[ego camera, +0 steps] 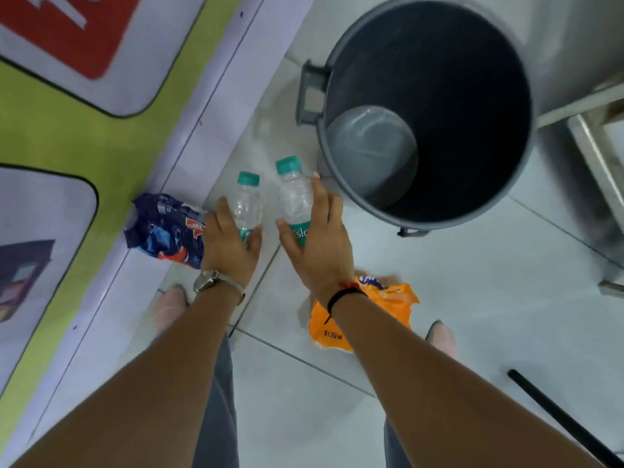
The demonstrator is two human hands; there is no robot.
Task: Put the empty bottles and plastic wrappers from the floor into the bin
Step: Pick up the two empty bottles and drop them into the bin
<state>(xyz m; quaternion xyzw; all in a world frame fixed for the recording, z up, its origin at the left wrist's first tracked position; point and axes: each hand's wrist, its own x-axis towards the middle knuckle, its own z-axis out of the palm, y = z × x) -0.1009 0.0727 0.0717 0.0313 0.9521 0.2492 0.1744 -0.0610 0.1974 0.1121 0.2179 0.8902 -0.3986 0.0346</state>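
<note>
Two clear empty bottles with teal caps stand close together on the tiled floor, left of the grey bin (506,184). My left hand (231,241) wraps around the lower part of the left bottle (249,201). My right hand (317,244) closes around the right bottle (294,194), thumb on its teal label. A blue plastic wrapper (165,228) lies on the floor just left of my left hand. An orange plastic wrapper (388,298) lies under my right wrist, partly hidden by it. The bin's inside looks bare.
A printed wall panel (84,130) in green, white and red runs along the left. Metal furniture legs (594,153) stand right of the bin. A black rod (557,417) lies on the floor at lower right. My two feet show near my forearms.
</note>
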